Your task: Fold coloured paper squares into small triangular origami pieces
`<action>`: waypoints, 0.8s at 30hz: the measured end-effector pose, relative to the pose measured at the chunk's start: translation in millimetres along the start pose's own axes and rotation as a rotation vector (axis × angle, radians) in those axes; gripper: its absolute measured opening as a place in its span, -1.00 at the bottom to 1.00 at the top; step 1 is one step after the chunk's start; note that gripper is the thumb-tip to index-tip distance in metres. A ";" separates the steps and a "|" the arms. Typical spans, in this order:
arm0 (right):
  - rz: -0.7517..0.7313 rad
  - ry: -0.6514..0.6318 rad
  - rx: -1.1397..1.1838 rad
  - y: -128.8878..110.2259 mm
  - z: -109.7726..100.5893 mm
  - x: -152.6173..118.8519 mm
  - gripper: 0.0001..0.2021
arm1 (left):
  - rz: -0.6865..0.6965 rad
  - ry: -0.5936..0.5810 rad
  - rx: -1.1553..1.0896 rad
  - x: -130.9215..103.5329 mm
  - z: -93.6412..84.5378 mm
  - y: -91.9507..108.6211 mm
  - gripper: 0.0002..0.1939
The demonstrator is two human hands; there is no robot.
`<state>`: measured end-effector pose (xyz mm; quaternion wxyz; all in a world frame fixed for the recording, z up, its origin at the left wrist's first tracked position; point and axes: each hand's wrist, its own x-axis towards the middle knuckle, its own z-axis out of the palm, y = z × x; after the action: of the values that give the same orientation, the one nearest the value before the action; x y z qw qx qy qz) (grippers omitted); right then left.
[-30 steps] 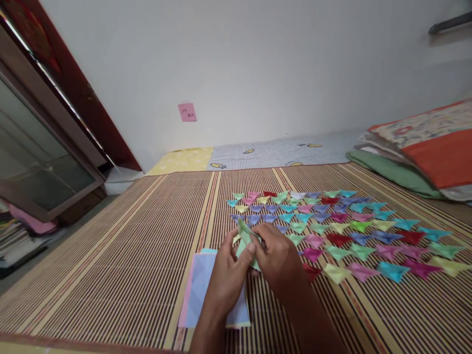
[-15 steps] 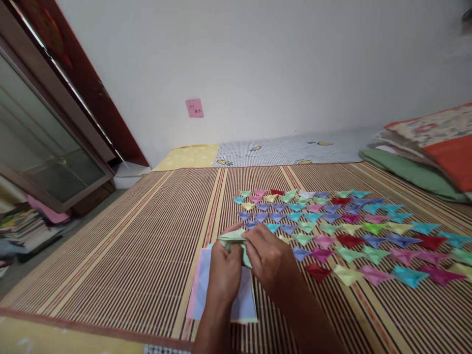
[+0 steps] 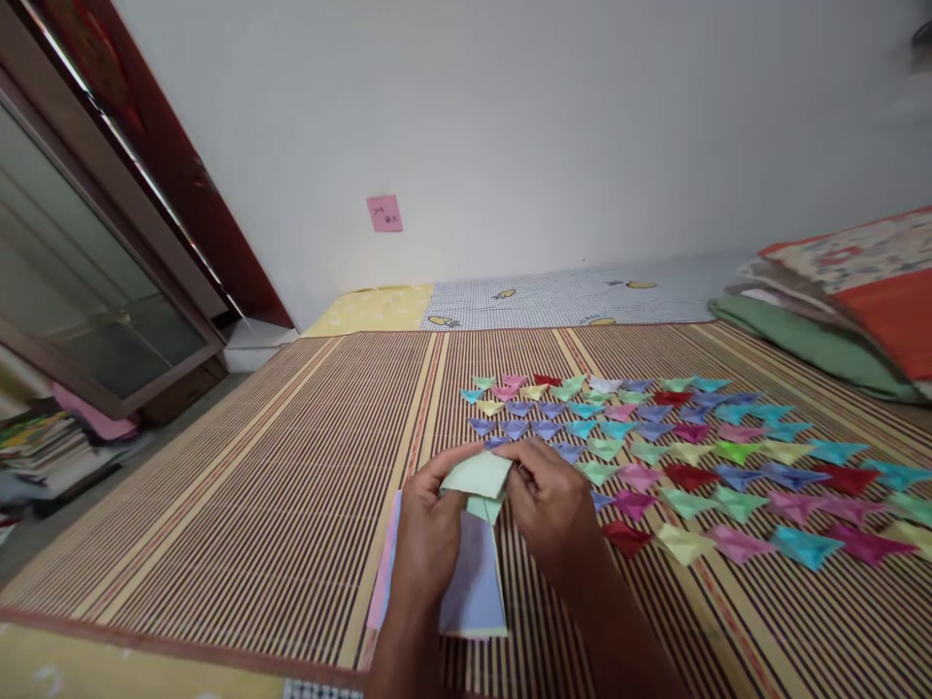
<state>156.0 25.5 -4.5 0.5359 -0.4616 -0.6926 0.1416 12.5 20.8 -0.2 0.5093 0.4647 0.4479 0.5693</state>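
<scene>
A partly folded pale green paper (image 3: 477,476) is held between both hands above a stack of coloured sheets (image 3: 477,582), whose top sheet is lilac. On its left side, my left hand (image 3: 429,519) grips the paper with thumb and fingers. My right hand (image 3: 549,500) pinches the right edge, its fingertips partly hidden. One green flap faces the camera, and another layer hangs below it. Just right of my right hand lie folded paper shapes in rows, among them a dark red one (image 3: 626,538) and a pale yellow one (image 3: 685,544).
A striped mat (image 3: 240,505) lies under everything. Cushions (image 3: 859,282) and a green folded cloth (image 3: 808,345) are at the right. A pink note (image 3: 384,213) is stuck on the wall. Books (image 3: 44,451) stand at the far left beside a glass-panelled door (image 3: 94,262).
The green paper has turned, so a broad flap now shows instead of a narrow folded edge. My left hand has shifted slightly left, and my right hand slightly right.
</scene>
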 end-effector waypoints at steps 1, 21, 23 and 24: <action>0.020 -0.017 0.031 0.5 -2.1 1.0 -0.75 | -0.002 0.000 -0.003 0.1 -2.2 -0.5 -0.68; 0.419 0.084 0.454 7.1 -3.3 4.9 -0.79 | -0.066 -0.259 -0.088 -4.1 -11.4 7.4 -0.26; 0.361 0.070 0.373 3.9 -5.5 5.4 -0.82 | -0.078 -0.166 -0.057 -1.7 -9.3 4.6 -0.34; 0.336 0.047 0.341 2.8 -6.6 5.8 -0.83 | -0.071 -0.119 -0.049 -0.6 -7.7 3.5 -0.41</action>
<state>163.1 29.6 -0.4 0.5913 -0.4762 -0.5594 0.3328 4.4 19.6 1.9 0.5660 0.4690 0.4191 0.5329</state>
